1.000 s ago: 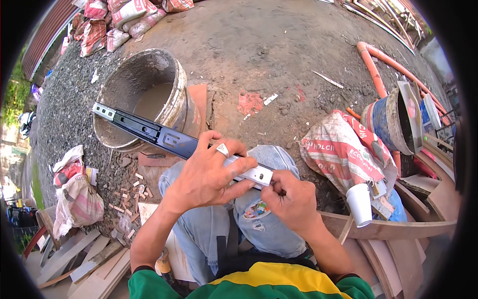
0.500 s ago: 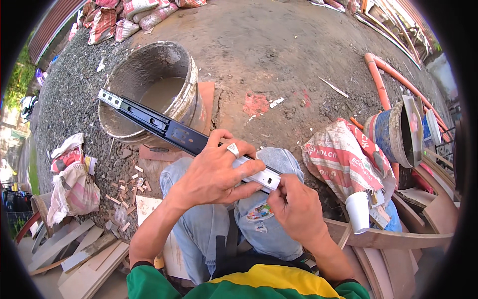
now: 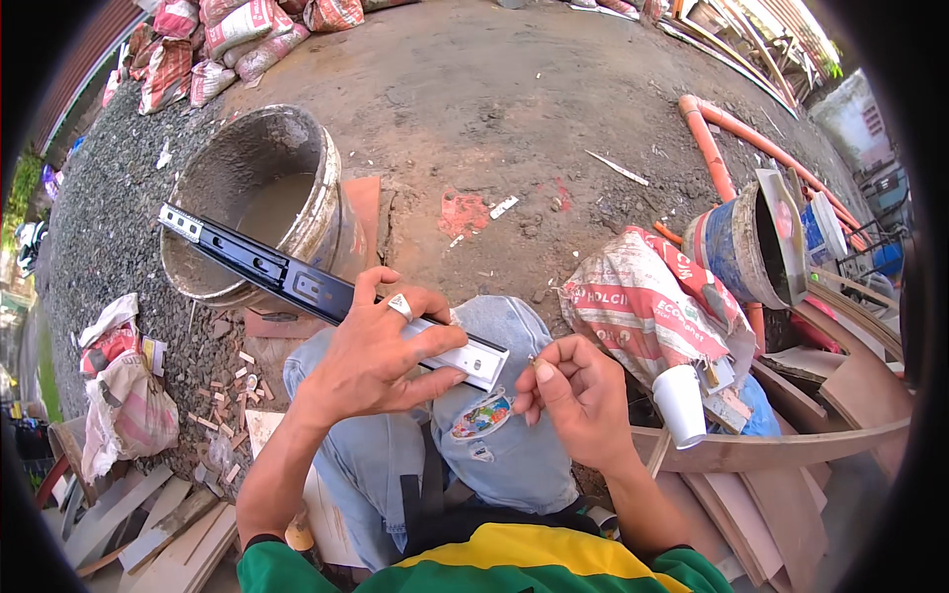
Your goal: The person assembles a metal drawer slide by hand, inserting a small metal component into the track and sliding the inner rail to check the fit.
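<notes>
My left hand (image 3: pixel 368 358) is closed around a drawer slide (image 3: pixel 301 284), black along most of its length with silver metal at both ends. The slide lies slanted above my knees, its far end reaching over the mouth of a mortar-stained bucket (image 3: pixel 331 203). A ring sits on one finger of that hand. Just right of the slide's near end, my right hand (image 3: pixel 583 400) pinches a tiny brass-coloured piece (image 3: pixel 535 360) between thumb and forefinger, apart from the slide. The piece is too small to name surely.
A white foam cup (image 3: pixel 679 407) and a red-white sack (image 3: pixel 652 296) stand at right, near a tipped blue bucket (image 3: pixel 727 252) and orange pipes (image 3: pixel 707 148). Wood offcuts (image 3: pixel 163 524) are piled at lower left. Small wood scraps (image 3: pixel 237 395) litter the ground beside another sack (image 3: pixel 124 395).
My right hand has drawn back from the slide's near end, toward the right, and the small brass-coloured piece now shows in its fingertips. My left hand keeps its hold on the slide.
</notes>
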Demonstrator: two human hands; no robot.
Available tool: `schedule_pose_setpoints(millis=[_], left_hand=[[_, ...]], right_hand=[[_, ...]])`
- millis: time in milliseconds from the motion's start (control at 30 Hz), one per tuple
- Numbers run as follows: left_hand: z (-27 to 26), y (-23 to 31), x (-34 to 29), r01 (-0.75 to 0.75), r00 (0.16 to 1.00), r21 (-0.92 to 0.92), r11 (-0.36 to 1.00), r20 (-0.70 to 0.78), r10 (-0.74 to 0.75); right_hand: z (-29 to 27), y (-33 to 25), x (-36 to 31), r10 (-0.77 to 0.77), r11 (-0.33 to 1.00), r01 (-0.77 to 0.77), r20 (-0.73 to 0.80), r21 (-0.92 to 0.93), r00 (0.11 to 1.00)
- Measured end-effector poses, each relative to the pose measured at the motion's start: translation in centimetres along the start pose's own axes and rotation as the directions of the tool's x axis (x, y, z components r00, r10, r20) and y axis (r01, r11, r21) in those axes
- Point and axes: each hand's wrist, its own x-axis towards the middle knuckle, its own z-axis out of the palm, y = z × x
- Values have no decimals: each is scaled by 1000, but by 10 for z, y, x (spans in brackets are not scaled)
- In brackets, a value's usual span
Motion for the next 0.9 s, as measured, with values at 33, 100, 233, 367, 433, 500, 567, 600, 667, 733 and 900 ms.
schedule_pose_setpoints(millis=[33, 100, 233, 367, 433, 500, 567, 600, 667, 733, 900], left_hand=[[0, 0, 0, 6, 1000, -1, 1000, -2, -6], [1, 0, 1, -8, 1000, -11, 1000, -10, 7], [-1, 1, 6, 17, 1000, -10, 1000, -14, -18], [-2, 2, 9, 15, 1000, -20, 1000, -13, -15], [-3, 3, 9, 12, 1000, -20, 1000, -12, -12], [-3, 4, 9, 25, 1000, -26, 999, -12, -25], [-3, 5, 10, 28, 1000, -28, 999, 6, -27], [-4, 6, 11, 29, 999, -30, 999, 20, -28], [-5, 10, 14, 33, 998, -13, 999, 56, -32], [-6, 12, 15, 39, 995, 8, 999, 89, -40], [-4, 7, 11, 9, 996, -51, 999, 92, -4]], right_hand=[[-2, 2, 0, 40, 988, -45, 37, 148, 999], [-7, 5, 2, 71, 953, -88, 71, 289, 995], [-16, 11, 6, 167, 793, -232, 165, 563, 972], [-19, 17, 7, 167, 703, -269, 215, 659, 962], [-20, 19, 7, 178, 703, -275, 212, 656, 961], [-20, 20, 8, 189, 701, -282, 211, 654, 959], [-20, 22, 9, 201, 690, -290, 209, 664, 957], [-19, 22, 9, 201, 688, -289, 208, 666, 957], [-17, 22, 10, 214, 736, -246, 128, 631, 968], [-15, 20, 10, 199, 766, -206, 80, 609, 977], [-12, 23, 11, 116, 832, -88, -17, 548, 993]])
